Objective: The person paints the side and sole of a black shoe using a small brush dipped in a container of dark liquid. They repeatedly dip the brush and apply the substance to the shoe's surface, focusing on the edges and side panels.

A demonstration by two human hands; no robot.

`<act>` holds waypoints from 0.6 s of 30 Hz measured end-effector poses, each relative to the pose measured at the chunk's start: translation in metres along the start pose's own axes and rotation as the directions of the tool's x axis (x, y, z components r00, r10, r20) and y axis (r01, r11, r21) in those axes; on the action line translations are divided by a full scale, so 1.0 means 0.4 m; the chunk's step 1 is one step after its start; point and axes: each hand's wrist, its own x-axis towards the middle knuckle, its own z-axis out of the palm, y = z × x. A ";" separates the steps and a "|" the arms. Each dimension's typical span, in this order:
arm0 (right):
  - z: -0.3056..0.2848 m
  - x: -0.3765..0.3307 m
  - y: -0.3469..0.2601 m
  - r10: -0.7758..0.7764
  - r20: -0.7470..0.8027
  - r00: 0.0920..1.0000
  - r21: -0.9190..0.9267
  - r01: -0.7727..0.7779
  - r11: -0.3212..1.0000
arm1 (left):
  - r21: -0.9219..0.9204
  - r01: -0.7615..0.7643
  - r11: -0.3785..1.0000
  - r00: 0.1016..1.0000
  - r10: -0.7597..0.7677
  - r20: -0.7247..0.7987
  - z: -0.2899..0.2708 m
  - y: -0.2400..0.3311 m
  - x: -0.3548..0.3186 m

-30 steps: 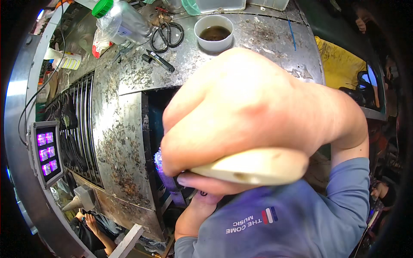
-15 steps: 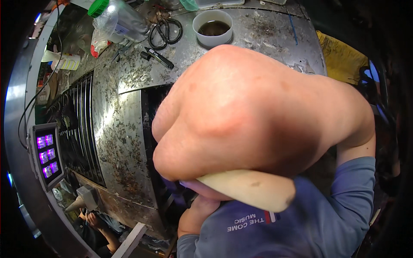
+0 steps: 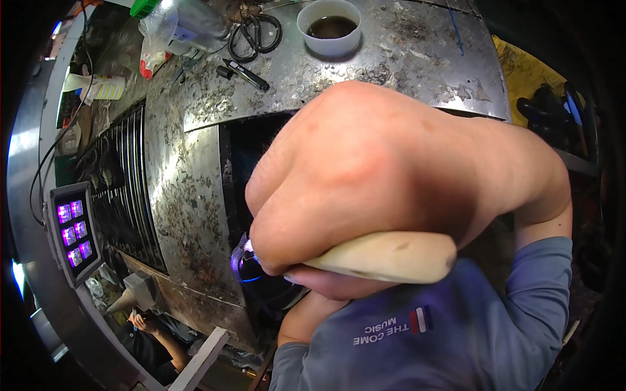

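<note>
My right hand (image 3: 339, 176) is very near the camera and fills the middle of the view, its arm bending in from the right. It is closed around a pale wooden handle (image 3: 398, 256), whose blunt, rounded end sticks out to the right below the fist. What the handle leads to is hidden behind the hand. My left forearm (image 3: 306, 322) comes out of the grey-blue sleeve at the lower middle and passes behind the right fist, which hides the left hand. A purple-lit shiny patch (image 3: 246, 249) shows just left of the fist; I cannot make out what it belongs to.
On the worn metal bench (image 3: 195, 176) stand a white bowl of dark liquid (image 3: 329, 36), black-handled scissors (image 3: 254, 39), a black marker (image 3: 248, 75) and a green-lidded jar (image 3: 195, 26). A purple lamp (image 3: 75, 231) hangs left. Another person's hand (image 3: 145, 322) shows lower left.
The bench things have shifted up in the view, and the fist sits slightly further right. The wooden handle has turned closer to level. The purple-lit patch beside the fist has come into sight.
</note>
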 end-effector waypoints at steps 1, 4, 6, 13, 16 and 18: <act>0.002 -0.003 0.002 -0.004 0.004 1.000 -0.003 0.004 1.000 | 0.000 0.010 1.000 1.000 -0.010 0.006 0.002 -0.003 0.000; 0.011 -0.008 0.015 -0.047 0.000 0.999 -0.029 0.047 0.998 | 0.034 0.034 0.999 0.999 -0.035 0.032 0.007 -0.001 0.005; 0.016 -0.011 0.025 -0.090 -0.014 0.996 -0.062 0.089 0.994 | 0.013 0.053 0.999 0.995 -0.053 0.083 0.004 -0.006 0.007; 0.022 -0.024 0.021 -0.025 0.031 0.999 -0.068 0.027 0.997 | -0.181 0.123 0.976 0.982 -0.093 0.167 0.022 -0.011 0.018; 0.024 -0.033 0.031 -0.050 0.034 0.998 -0.113 0.053 0.992 | -0.192 0.128 0.973 0.979 -0.093 0.182 0.030 -0.010 0.019; 0.022 -0.044 0.040 -0.052 0.045 0.998 -0.103 0.056 0.993 | -0.201 0.133 0.971 0.979 -0.097 0.180 0.029 -0.011 0.016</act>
